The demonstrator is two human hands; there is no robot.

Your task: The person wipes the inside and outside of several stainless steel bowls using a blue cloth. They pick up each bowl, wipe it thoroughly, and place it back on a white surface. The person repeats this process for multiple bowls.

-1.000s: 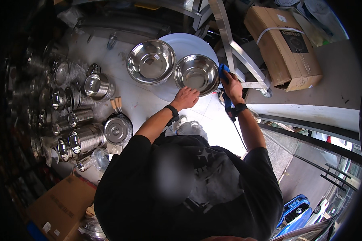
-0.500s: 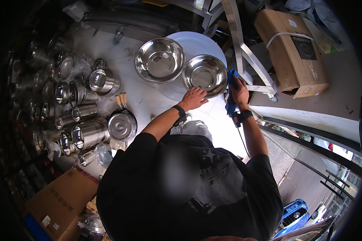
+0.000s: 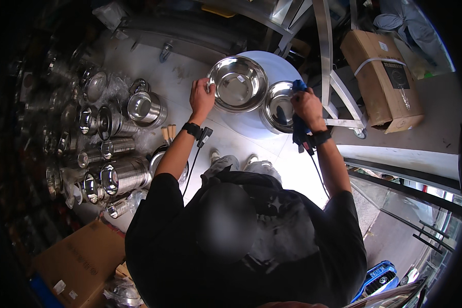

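Two shiny stainless steel bowls are at a round white table [image 3: 246,126]. My left hand [image 3: 202,101] grips the left rim of the larger steel bowl [image 3: 236,87], fingers curled at its edge. That bowl has a small white label inside and overlaps the left edge of the smaller steel bowl [image 3: 278,110]. My right hand [image 3: 308,109] is closed on a bunched blue cloth [image 3: 299,123] at the right rim of the smaller bowl. Whether the cloth presses on the steel is hard to see. Both wrists wear black bands with cables.
Left on the floor stand many steel pots [image 3: 145,108], some in clear plastic, beside wooden handles [image 3: 168,133]. A metal frame on casters [image 3: 344,97] rises close to my right hand. Beyond it lies a strapped cardboard box [image 3: 382,82]. Another cardboard box [image 3: 82,262] sits lower left.
My left hand has left the near rim of the smaller bowl and taken the larger bowl's left rim. The larger bowl now overlaps the smaller one. My right hand keeps the blue cloth.
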